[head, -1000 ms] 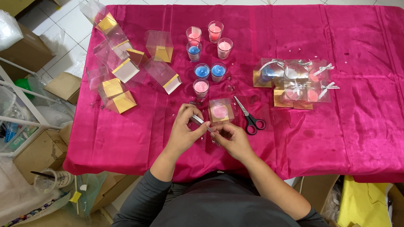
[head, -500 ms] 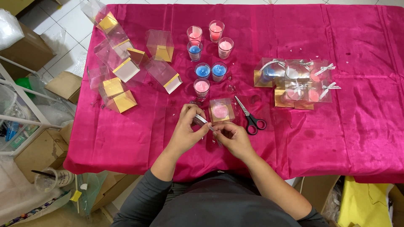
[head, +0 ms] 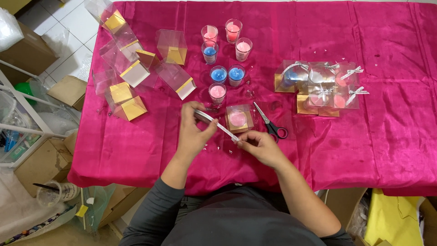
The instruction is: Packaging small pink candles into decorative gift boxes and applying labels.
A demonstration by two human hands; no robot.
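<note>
My left hand [head: 193, 130] grips a roll of silver ribbon, and a length of the silver ribbon [head: 220, 124] runs from it to my right hand [head: 257, 145], which pinches its free end. Just behind the stretched ribbon stands a clear box with a pink candle [head: 238, 118] on a gold base. Black-handled scissors [head: 270, 123] lie to the right of that box, close to my right hand.
Pink and blue candles in glasses [head: 225, 54] stand at the middle back of the pink tablecloth [head: 387, 136]. Empty clear boxes with gold bases [head: 136, 73] lie at the left. Finished boxes with silver bows [head: 321, 89] sit at the right. Cardboard boxes [head: 41, 164] are on the floor at the left.
My hands have drawn apart: the left moved up and left with the roll, the right stayed low, and a longer stretch of ribbon now spans between them.
</note>
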